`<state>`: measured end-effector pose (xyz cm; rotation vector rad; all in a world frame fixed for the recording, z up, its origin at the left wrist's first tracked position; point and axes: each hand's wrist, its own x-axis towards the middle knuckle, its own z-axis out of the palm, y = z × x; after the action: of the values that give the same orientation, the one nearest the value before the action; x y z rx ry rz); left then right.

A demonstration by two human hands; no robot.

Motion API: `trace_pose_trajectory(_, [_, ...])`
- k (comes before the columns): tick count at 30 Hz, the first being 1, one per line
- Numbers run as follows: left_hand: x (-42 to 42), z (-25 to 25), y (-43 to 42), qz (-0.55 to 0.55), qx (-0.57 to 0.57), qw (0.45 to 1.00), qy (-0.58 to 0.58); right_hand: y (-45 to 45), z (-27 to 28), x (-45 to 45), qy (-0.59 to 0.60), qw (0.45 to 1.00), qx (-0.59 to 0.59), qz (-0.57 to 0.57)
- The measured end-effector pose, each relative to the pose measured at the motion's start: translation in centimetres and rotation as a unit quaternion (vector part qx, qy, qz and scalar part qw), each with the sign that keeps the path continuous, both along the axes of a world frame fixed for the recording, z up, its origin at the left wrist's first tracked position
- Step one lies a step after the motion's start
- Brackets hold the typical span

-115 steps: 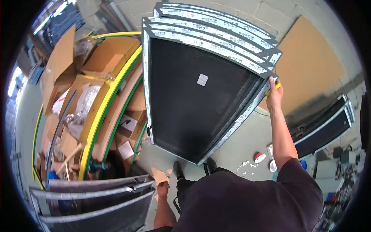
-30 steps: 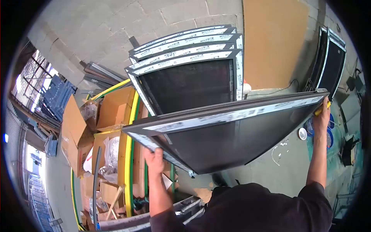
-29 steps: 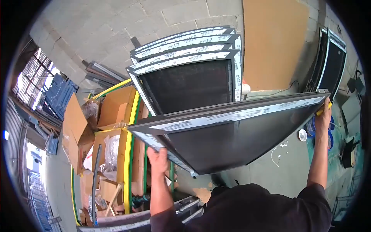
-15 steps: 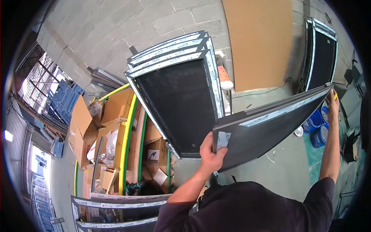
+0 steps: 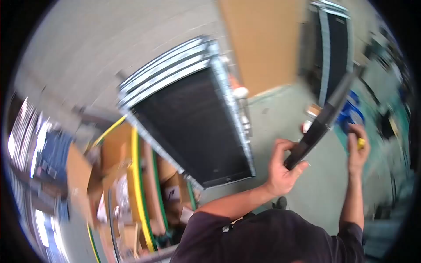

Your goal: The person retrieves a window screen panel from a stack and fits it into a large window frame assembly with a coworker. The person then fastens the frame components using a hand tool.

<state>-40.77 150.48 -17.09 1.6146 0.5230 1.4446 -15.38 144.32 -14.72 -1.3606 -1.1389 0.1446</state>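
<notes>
A dark framed screen panel point(image 5: 322, 124) is held up and seen nearly edge-on, slanting away to the upper right. My left hand point(image 5: 282, 173) grips its near end, with fingers on one side and thumb on the other. To the right, apart from the panel, my right hand point(image 5: 358, 151) is closed around a small yellow object point(image 5: 361, 143), too small and blurred to name. In front of me, to the left, a stack of similar black screen panels point(image 5: 188, 125) with taped pale frames leans against the wall.
Open cardboard boxes point(image 5: 118, 151) fill a rack with yellow and green rails point(image 5: 139, 184) on the left. A brown board point(image 5: 263, 48) and more framed panels point(image 5: 335, 48) stand along the wall. Blue buckets point(image 5: 351, 111) sit on the floor at right.
The panel has swung from broadside to nearly edge-on, moving right with my left hand. My right hand has come off its far end and moved lower. The view has shifted.
</notes>
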Motion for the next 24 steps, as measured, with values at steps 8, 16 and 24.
trace_pose_trajectory(8, [5.3,-0.8,-6.6,-0.232,0.016,0.969,-0.082,-8.0,4.8,-9.9,-0.150,0.980,0.030,-0.128])
trace_pose_trajectory(16, [13.8,0.1,-4.2,-0.209,0.143,0.967,0.000,-19.0,7.0,-4.1,-0.251,0.933,-0.022,-0.258])
trace_pose_trajectory(24, [28.9,4.1,6.1,-0.133,0.327,0.927,0.125,-33.7,3.3,3.6,-0.131,0.901,-0.139,-0.390])
